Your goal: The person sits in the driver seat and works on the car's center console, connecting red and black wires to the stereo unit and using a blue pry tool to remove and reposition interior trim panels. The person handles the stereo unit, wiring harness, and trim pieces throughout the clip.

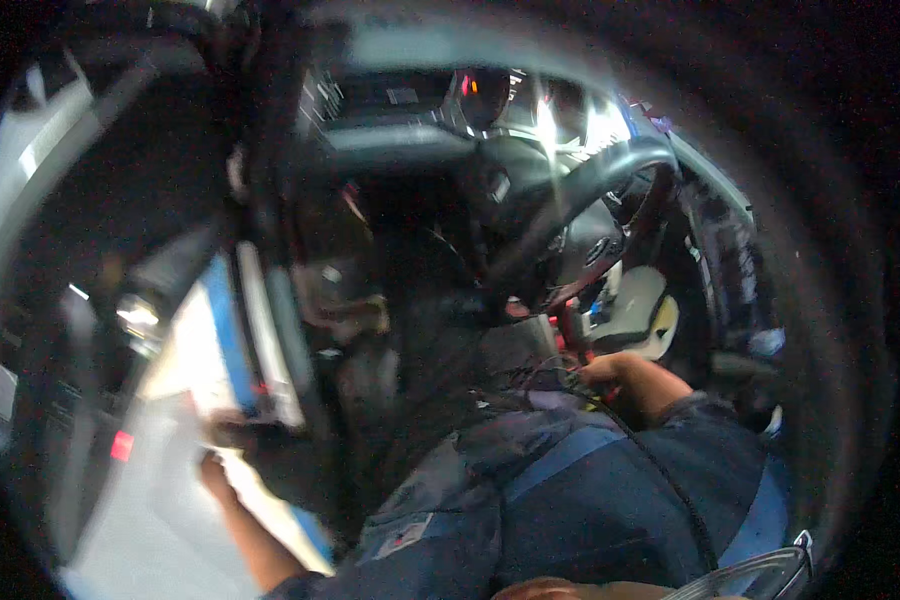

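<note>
My left hand (213, 468) reaches out at the lower left, at the dark edge of the car's door opening. Blur and shadow smear its fingers, so I cannot see whether anything is in them. Below the steering wheel (595, 245), my right hand (602, 372) is close to a red object (568, 330) and thin wires (545, 375). Its fingers are dark and partly hidden, and their grip does not show. Both my arms come out of dark blue work sleeves.
A lit instrument cluster (560, 115) glows behind the wheel. Beside the red object is a pale rounded part (630, 310). An open door (80, 330) stands at the left above a light floor (160, 520). A black cable (670, 480) crosses my clothing; clear tubing (750, 575) lies lower right.
</note>
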Demonstrator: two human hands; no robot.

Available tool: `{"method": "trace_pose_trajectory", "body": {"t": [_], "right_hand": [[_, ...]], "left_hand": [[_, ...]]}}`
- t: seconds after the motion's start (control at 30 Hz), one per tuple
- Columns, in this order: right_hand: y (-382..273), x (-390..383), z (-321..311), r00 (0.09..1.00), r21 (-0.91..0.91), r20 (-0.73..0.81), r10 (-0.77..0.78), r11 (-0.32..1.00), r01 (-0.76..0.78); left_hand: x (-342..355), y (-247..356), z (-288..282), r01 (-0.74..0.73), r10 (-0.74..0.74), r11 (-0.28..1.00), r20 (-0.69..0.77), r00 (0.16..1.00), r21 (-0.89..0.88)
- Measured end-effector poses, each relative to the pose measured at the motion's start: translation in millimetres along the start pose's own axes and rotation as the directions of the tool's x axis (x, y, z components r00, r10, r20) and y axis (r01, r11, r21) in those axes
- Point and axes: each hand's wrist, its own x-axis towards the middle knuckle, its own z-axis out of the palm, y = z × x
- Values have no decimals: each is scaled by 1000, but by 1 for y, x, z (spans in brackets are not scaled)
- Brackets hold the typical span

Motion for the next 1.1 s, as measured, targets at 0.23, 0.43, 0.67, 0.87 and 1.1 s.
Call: {"method": "trace_pose_trajectory", "body": {"t": [0.23,0.43,0.67,0.87,1.1], "right_hand": [[84,140,-46,844,27,6,-537,844,536],[126,187,-37,509,319,-359,-782,410,855],[156,238,-132,229,105,-899,-374,323,940],[116,310,-186,385,143,-881,-274,623,769],[92,371,-171,494,176,-833,-249,728,663]], "left_hand": [[-114,214,74,-385,323,836,215,922,392],[-333,451,222,-757,305,479,724,619,445],[-496,503,432,-886,-31,353,950,310,300],[-479,429,576,-963,-2,175,978,209,206],[-392,365,691,-945,520,-325,840,-156,26]]}}
